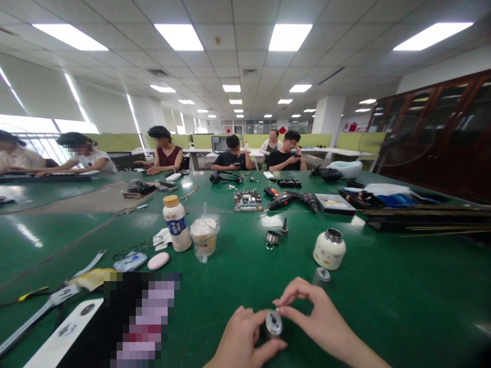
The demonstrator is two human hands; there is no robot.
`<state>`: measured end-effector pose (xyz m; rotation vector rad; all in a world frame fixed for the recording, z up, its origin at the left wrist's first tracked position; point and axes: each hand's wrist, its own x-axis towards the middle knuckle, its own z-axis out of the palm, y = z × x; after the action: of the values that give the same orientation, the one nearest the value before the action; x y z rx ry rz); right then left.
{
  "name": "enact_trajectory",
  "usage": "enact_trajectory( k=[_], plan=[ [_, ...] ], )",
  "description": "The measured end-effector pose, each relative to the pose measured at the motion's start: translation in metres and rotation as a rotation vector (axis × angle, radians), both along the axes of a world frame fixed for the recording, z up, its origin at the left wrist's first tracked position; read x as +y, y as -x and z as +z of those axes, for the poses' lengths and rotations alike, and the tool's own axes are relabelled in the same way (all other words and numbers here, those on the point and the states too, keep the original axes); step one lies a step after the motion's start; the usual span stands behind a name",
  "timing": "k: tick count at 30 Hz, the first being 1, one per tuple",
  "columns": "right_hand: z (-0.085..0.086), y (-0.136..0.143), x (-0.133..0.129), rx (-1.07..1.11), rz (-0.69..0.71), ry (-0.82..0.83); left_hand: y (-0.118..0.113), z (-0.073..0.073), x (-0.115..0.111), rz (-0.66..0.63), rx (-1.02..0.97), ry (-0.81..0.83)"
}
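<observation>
My left hand [249,337] grips a small silver metal cylinder [273,324] between thumb and fingers, just above or on the green table. Its round top faces up and has dark marks or holes at the middle. Close by its rim, my right hand [307,309] has thumb and forefinger pinched together; anything between them is too small to make out. Beyond my right hand stands a short round lid-like metal piece [322,275], beside a cream thermos bottle [330,249] with no lid on. A metal cap with a loop [272,238] and a dark metal part [284,228] stand farther off.
A milk bottle [177,224] and a plastic cup [204,236] stand left of centre, near a pink oval case [158,261]. Farther back lie a circuit board [247,200] and power drills [279,201]. Several people sit across the table [230,286].
</observation>
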<state>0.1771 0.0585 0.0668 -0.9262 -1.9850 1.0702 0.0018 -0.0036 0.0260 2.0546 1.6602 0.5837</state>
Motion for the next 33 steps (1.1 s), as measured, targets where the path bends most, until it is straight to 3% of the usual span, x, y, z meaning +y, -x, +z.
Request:
enact_trajectory(
  k=[3,8,14,18,22,25,30,33],
  plan=[
    [0.002,0.005,-0.013,-0.066,0.015,-0.037,0.000,-0.003,0.000,-0.005,0.014,-0.014],
    [-0.011,0.009,-0.014,-0.113,-0.011,-0.107,0.001,-0.009,0.000,-0.024,-0.004,-0.058],
    [-0.008,0.005,-0.008,-0.100,-0.147,-0.114,0.001,-0.007,0.001,-0.009,0.008,-0.068],
    [-0.001,0.000,-0.005,-0.179,-0.061,-0.115,0.000,-0.006,0.000,0.000,0.000,-0.086],
    [-0.005,0.000,-0.007,-0.294,0.033,-0.171,-0.001,-0.006,-0.002,-0.002,-0.010,-0.095],
    [-0.008,0.003,-0.009,-0.261,0.073,-0.131,-0.001,-0.004,-0.002,-0.014,-0.020,-0.081],
    [-0.013,0.000,0.004,-0.191,-0.076,-0.069,0.000,-0.002,0.000,0.008,0.009,-0.061],
    [-0.026,-0.007,0.021,-0.202,-0.167,-0.102,0.001,-0.003,0.001,0.001,0.002,-0.054]
  ],
)
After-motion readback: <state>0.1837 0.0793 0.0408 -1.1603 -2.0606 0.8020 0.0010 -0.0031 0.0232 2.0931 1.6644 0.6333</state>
